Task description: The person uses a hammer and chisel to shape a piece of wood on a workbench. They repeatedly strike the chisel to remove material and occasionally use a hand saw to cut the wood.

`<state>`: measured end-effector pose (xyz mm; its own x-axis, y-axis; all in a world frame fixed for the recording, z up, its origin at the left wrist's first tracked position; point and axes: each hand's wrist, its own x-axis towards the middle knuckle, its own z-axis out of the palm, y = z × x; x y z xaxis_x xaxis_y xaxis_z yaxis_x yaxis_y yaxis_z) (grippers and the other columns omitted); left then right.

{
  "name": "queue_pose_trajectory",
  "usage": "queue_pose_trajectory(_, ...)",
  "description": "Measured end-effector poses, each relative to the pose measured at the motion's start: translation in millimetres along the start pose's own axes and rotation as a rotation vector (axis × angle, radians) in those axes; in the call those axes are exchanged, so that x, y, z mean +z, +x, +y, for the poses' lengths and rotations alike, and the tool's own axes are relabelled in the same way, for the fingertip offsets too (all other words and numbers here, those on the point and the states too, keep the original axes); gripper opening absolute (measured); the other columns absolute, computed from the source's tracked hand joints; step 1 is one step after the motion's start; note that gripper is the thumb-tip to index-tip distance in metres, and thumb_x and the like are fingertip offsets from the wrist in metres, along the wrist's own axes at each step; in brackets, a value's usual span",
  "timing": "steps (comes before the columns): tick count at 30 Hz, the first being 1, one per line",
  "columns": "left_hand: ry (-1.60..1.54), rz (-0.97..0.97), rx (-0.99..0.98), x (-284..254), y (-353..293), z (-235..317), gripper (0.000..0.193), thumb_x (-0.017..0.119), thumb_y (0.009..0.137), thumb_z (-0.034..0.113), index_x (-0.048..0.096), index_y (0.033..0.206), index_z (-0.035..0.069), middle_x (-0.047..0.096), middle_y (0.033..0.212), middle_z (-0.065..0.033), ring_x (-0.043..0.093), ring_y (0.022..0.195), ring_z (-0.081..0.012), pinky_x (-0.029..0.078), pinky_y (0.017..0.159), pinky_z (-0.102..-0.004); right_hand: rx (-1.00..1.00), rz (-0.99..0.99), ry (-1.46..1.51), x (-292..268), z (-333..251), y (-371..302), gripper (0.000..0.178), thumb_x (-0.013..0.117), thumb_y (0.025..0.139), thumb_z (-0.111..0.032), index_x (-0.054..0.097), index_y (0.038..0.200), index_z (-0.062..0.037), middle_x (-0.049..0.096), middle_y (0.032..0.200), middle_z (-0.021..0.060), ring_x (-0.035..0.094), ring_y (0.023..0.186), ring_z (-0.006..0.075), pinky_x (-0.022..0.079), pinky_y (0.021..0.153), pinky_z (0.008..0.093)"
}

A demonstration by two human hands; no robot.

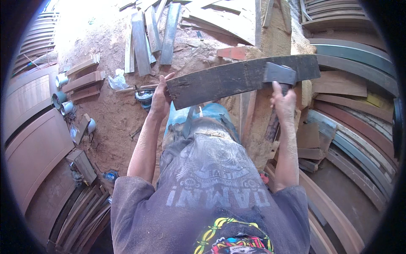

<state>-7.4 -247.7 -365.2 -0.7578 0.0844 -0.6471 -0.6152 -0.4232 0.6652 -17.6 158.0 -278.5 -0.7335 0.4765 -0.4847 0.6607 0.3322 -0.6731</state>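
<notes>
The fingers [166,79] of the left hand [160,99] are curled around the left end of a dark curved plank [237,78], thumb side up, gripping it so the board stays raised and level in front of the body. The right hand [284,101] is closed around the handle of a hatchet [279,73], whose grey head sits against the plank's lower edge near its right end; held this way, the blade meets the edge while the other hand steadies the wood against the blow. The plank spans from hand to hand above the person's knees, its right end resting near a pale wooden block [275,34] that seems to serve as a support. Below lies reddish sawdust-covered ground [110,118], scattered with short grey boards [146,38] toward the top edge. Curved wooden pieces [359,135] are stacked along the right side, and panelled doors [34,144] lean at the left edge, near a few white cups [63,108].
</notes>
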Motion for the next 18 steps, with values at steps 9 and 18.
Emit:
queue_pose_trajectory(9, 0.214, -0.047, 0.003, -7, 7, 2, 0.054, 0.053, 0.111, 0.046, 0.055, 0.145, 0.005, 0.062, 0.130, -0.0090, 0.059, 0.118, -0.0173, 0.047, 0.104, -0.0341, -0.343, -0.324, -0.414, 103, -29, -86, 0.056, 0.073, 0.097, -0.042, 0.065, 0.121, 0.0074, 0.074, 0.110, 0.0286, 0.074, 0.108, 0.0373, 0.058, 0.096, 0.0448)
queue_pose_trajectory(18, 0.202, -0.043, -0.001, -1, 4, 1, 0.050, 0.058, 0.110, 0.041, 0.054, 0.143, 0.004, 0.065, 0.124, -0.0077, 0.062, 0.112, -0.0138, 0.051, 0.096, -0.0301, -0.199, 0.156, -0.315, 13, -12, -5, 0.046, 0.072, 0.098, -0.040, 0.068, 0.096, 0.0059, 0.071, 0.083, 0.0201, 0.071, 0.073, 0.0288, 0.056, 0.064, 0.0409)
